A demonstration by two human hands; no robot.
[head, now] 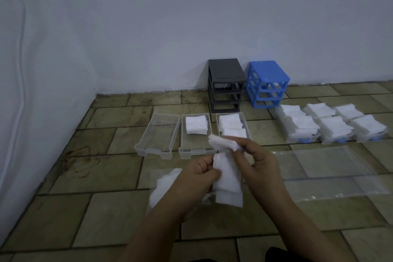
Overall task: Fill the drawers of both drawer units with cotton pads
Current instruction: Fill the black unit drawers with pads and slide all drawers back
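My left hand [198, 173] grips a stack of white cotton pads [228, 178] in front of me. My right hand [258, 160] pinches a few pads [222, 143] lifted off the top of that stack. Three clear drawers lie on the floor beyond: the left drawer [157, 134] holds nothing, the middle drawer [192, 151] has one pile of pads at its far end, the right drawer [243, 118] is packed with pads. A dark grey drawer frame [225, 85] and a blue drawer frame [266, 84] stand against the wall without drawers.
Three drawers heaped with pads [331, 125], with blue handles, sit to the right on the tiled floor. A clear plastic bag [331, 170] lies flat at the right. Another bag with loose cotton [163, 187] lies under my left forearm. Walls close off the left and far sides.
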